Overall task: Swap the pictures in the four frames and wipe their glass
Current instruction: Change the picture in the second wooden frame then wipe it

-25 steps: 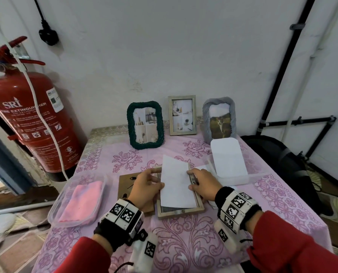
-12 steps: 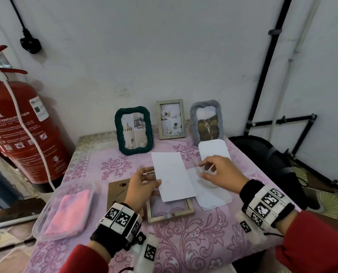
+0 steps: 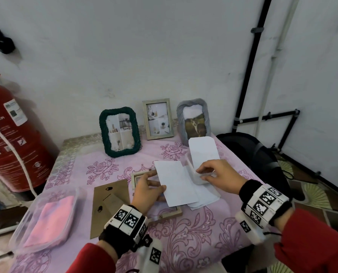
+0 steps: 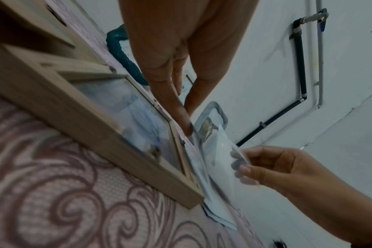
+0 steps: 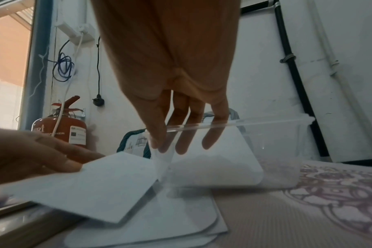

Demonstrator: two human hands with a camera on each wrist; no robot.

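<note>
Pink floral tablecloth (image 3: 184, 243): wooden frame (image 3: 172, 212) lies opened, backing board (image 3: 109, 201) beside it. Left hand (image 3: 147, 191) pinches a white picture (image 3: 176, 184); right hand (image 3: 221, 177) fingers pinch the clear container (image 5: 276, 151). Three frames (image 3: 157, 119) stand untouched; wiping apparently undone.

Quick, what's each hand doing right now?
Left hand: pinching the white picture by its edge.
Right hand: fingers curled on the rim of the clear plastic container.

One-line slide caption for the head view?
Left hand holds white photo paper over flat wooden frame; right hand grips clear plastic tub.
</note>
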